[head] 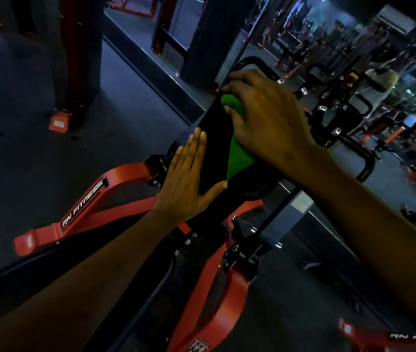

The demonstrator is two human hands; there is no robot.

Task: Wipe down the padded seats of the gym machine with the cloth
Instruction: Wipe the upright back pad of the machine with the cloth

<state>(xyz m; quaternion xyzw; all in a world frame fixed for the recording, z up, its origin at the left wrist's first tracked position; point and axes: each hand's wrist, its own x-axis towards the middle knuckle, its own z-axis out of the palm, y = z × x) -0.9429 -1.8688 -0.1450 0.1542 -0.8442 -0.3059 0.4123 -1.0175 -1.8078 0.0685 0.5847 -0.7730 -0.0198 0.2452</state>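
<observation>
One black pad, two hands: my left hand lies flat, fingers pressed together; my right hand curls over one green cloth.

One camera rides on the person's head, looking forward and steeply down along both forearms. It sits close over the black pad, where the left hand and the right hand on the green cloth fill mid-frame. Its wide, tilted lens also catches the red frame and dim gym floor around.
</observation>
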